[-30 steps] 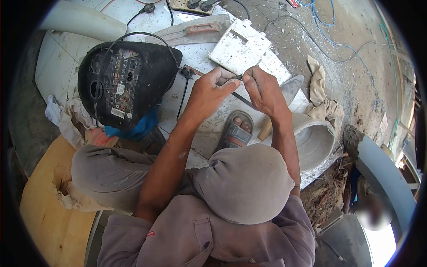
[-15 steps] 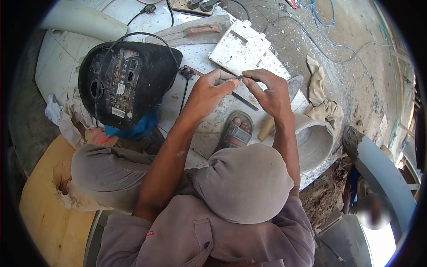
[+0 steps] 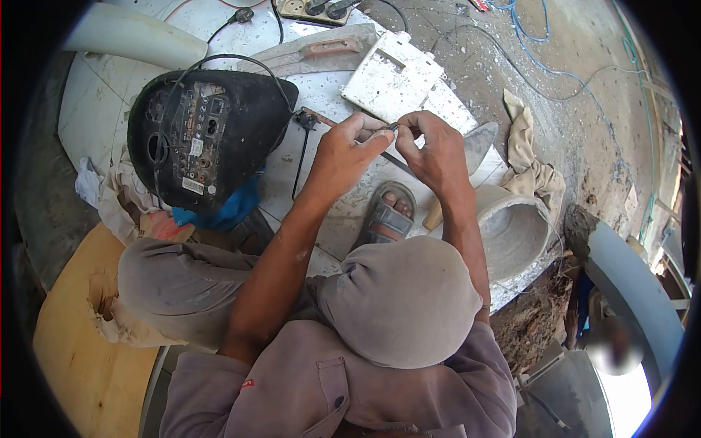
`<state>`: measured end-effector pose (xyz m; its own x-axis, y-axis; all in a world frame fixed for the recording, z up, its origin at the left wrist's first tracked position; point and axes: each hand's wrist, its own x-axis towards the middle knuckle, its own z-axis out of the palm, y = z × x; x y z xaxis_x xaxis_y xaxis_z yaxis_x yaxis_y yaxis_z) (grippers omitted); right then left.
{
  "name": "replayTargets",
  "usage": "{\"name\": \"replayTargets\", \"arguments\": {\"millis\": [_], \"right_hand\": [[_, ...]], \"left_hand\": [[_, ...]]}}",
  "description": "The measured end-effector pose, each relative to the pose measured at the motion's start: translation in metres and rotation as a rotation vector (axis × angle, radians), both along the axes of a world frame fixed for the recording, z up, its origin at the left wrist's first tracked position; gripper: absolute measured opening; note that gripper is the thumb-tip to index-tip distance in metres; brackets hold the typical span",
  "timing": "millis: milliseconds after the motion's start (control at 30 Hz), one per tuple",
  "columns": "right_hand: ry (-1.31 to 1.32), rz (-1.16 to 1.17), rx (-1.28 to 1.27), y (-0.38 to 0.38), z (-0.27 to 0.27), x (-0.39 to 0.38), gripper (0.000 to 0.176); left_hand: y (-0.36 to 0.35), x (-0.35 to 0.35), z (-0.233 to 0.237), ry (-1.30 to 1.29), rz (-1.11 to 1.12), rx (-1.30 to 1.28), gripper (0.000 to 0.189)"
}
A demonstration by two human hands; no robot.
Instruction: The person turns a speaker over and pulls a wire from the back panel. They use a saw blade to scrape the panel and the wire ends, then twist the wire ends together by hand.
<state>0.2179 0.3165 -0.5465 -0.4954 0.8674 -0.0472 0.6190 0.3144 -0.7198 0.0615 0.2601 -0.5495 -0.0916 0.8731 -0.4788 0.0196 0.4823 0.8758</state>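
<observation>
My left hand [image 3: 343, 153] and my right hand [image 3: 431, 150] meet above the white tiled floor, fingertips together on a thin dark cable end [image 3: 393, 128]. Both hands pinch it; the piece between the fingers is too small to make out clearly. A black cable [image 3: 299, 157] runs down from near my left hand. To the left lies a black device back shell [image 3: 204, 135] with sockets and labels showing. Below the hands my foot rests in a grey sandal [image 3: 385, 215].
A white metal plate [image 3: 394, 73] lies beyond the hands, with a trowel [image 3: 314, 51] and a power strip [image 3: 318, 7] farther back. A grey bucket [image 3: 515, 230] stands at right beside a crumpled cloth [image 3: 526, 157]. Blue wire [image 3: 555, 69] trails over the dusty floor.
My right hand has shifted slightly, its fingers curling closer to the left hand's fingertips. The cable end stays pinched between both hands.
</observation>
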Motion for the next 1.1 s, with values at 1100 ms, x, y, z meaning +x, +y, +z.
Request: {"name": "replayTargets", "arguments": {"millis": [1100], "right_hand": [[0.374,0.047,-0.377,0.007,-0.012,0.018,0.019]], "left_hand": [[0.005,-0.019,0.017,-0.247,-0.139,-0.212,0.031]]}}
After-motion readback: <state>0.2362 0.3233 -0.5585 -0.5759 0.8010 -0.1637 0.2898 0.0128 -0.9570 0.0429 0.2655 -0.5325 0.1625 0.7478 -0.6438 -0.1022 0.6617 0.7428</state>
